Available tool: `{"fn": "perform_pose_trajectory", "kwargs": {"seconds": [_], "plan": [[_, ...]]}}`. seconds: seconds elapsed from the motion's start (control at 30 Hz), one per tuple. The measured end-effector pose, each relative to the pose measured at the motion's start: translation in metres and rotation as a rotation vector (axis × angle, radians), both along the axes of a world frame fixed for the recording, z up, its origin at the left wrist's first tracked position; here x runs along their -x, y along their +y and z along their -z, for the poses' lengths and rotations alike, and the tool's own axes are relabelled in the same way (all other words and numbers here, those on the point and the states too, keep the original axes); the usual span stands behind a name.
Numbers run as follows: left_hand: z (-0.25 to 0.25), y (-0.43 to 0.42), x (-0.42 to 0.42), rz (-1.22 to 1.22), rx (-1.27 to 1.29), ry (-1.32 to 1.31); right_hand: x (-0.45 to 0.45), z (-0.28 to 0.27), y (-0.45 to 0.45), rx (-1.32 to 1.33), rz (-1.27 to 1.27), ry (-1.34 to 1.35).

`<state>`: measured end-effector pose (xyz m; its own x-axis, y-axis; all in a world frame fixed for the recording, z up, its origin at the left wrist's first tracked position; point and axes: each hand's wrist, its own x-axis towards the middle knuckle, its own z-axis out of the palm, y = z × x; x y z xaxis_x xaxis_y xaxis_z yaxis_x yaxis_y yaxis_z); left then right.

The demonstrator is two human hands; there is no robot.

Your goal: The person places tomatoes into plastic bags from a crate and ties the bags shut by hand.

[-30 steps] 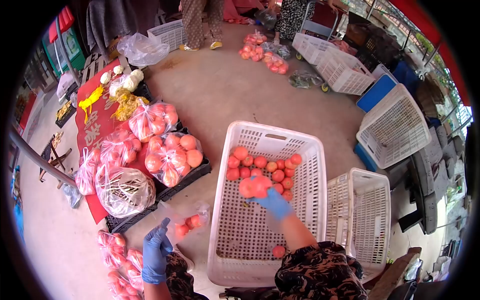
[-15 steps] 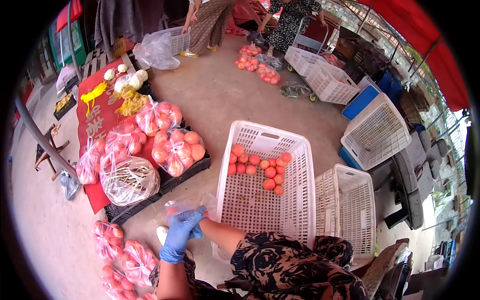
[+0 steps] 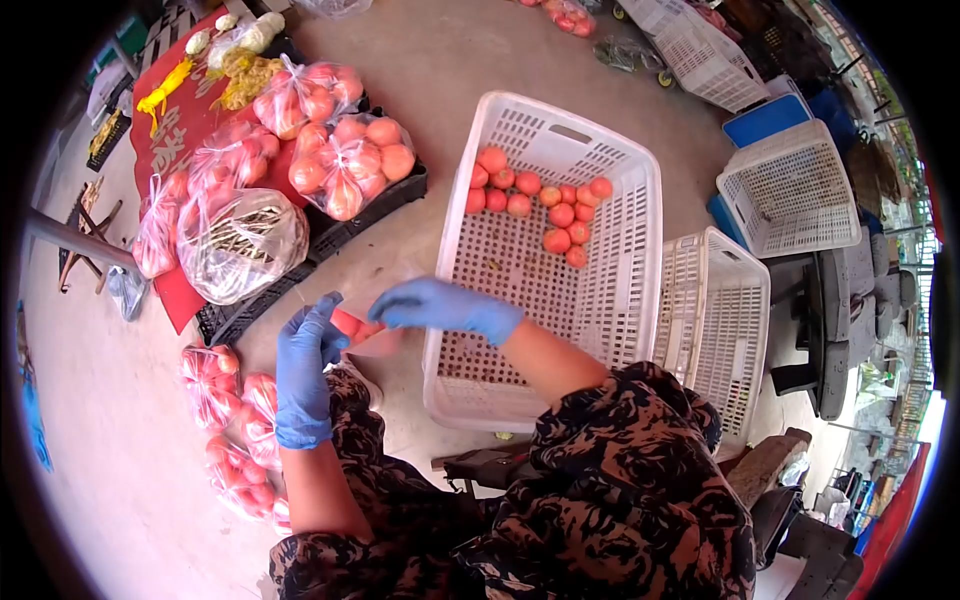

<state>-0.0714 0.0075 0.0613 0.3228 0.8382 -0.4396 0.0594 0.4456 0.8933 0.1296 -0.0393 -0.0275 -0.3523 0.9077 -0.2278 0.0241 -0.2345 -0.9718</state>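
Note:
A clear plastic bag of tomatoes [image 3: 352, 326] hangs between my two blue-gloved hands, partly hidden and blurred. My left hand [image 3: 306, 370] is closed on its left side, fingers bent at the top. From the right, my right hand [image 3: 440, 306] pinches the bag's other side, above the near left rim of a white plastic crate [image 3: 436, 385]. Loose tomatoes [image 3: 527, 183] lie toward the crate's far end, on its perforated floor.
Tied bags of tomatoes [image 3: 208, 388] sit on the ground at left. More tomato bags [image 3: 352, 165] and a bag of long pale beans [image 3: 245, 240] rest on a red-covered stand [image 3: 170, 130]. White crates [image 3: 712, 330] stand close on the right.
My view has tilted down, so the crate appears higher. My hands, previously together at the bag, have drawn apart, with the right one now further right.

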Motion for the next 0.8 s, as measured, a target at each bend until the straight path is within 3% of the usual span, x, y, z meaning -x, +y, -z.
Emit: {"fn": "perform_pose_trajectory", "kwargs": {"seconds": [0.1,0.17,0.27,0.37,0.67,0.77,0.8], "plan": [[0.002,0.001,-0.013,-0.030,-0.011,0.046,-0.095,0.015,-0.018,0.104,0.409,0.325],[0.006,0.002,-0.016,-0.041,-0.030,0.061,-0.143,0.055,-0.019,0.152,0.773,0.015],[0.005,0.008,-0.023,-0.060,-0.033,0.100,-0.204,0.137,-0.006,0.002,0.661,-0.984],[0.011,0.015,-0.031,-0.097,-0.131,0.212,-0.218,0.142,0.043,-0.041,0.528,-1.438],[0.027,0.031,-0.048,-0.069,-0.098,0.315,-0.232,0.176,0.155,0.397,0.269,-1.700],[0.030,0.030,-0.051,-0.041,-0.114,0.390,-0.257,0.199,0.152,0.158,0.060,-1.614],[0.030,0.030,-0.052,-0.029,-0.130,0.422,-0.265,0.212,0.138,0.160,0.220,-1.401]]}}
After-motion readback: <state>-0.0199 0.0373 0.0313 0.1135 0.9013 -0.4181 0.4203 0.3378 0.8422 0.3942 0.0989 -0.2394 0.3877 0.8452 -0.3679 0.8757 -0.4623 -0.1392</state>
